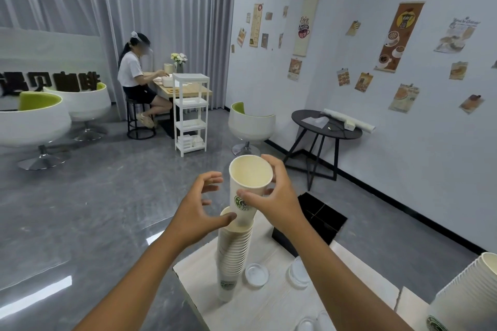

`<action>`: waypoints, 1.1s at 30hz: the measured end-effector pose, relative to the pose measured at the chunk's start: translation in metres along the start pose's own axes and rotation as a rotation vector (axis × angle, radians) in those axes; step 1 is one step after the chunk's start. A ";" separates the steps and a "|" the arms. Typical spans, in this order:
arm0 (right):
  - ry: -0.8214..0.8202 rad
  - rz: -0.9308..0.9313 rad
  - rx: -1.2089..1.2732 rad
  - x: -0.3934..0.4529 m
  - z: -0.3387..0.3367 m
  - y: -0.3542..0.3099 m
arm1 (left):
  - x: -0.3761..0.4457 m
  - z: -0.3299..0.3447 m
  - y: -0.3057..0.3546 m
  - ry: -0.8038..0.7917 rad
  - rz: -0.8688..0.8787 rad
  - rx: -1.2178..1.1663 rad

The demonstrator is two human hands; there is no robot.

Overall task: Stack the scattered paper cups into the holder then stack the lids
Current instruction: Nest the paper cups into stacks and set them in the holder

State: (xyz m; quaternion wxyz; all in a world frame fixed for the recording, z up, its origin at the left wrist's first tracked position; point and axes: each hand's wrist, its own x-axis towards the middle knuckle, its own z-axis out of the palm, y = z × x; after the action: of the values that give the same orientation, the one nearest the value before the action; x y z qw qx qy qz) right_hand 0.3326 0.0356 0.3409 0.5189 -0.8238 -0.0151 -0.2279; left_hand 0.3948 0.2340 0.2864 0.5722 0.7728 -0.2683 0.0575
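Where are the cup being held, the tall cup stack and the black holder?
held cup (pixel 243 183), head view, on its white side wall under the rim.
tall cup stack (pixel 234 252), head view, on the ribbed rims midway up.
black holder (pixel 326 219), head view, on its dark divided top.

Two bare forearms come up from the bottom edge of the view, one on each side, both uncovered along the whole length that shows. No sleeve or cuff reaches into the picture. The left hand (pixel 200 204) and the right hand (pixel 274 196) are bare too: no gloves, rings, watch or wristband show on the fingers or wrists. Above the forearms the person's body lies outside the picture.
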 end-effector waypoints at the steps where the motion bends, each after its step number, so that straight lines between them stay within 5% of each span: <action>1: -0.008 0.012 -0.010 0.001 0.003 0.004 | 0.001 -0.002 0.001 0.007 0.007 -0.004; 10: -0.105 0.091 -0.129 -0.013 0.010 0.046 | -0.004 0.000 0.002 0.033 0.029 -0.017; 20: 0.064 0.163 -0.065 -0.106 -0.040 0.081 | -0.022 0.056 0.031 0.030 0.076 -0.063; 33: 0.460 0.425 -0.099 -0.254 -0.186 0.135 | -0.088 0.265 0.070 -0.427 0.106 -0.130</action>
State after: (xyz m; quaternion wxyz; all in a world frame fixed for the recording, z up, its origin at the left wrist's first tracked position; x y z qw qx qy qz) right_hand 0.0734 -0.1335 0.1933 0.5040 -0.7595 0.2861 -0.2954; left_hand 0.2289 0.0082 0.2217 0.5472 0.7138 -0.4268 -0.0948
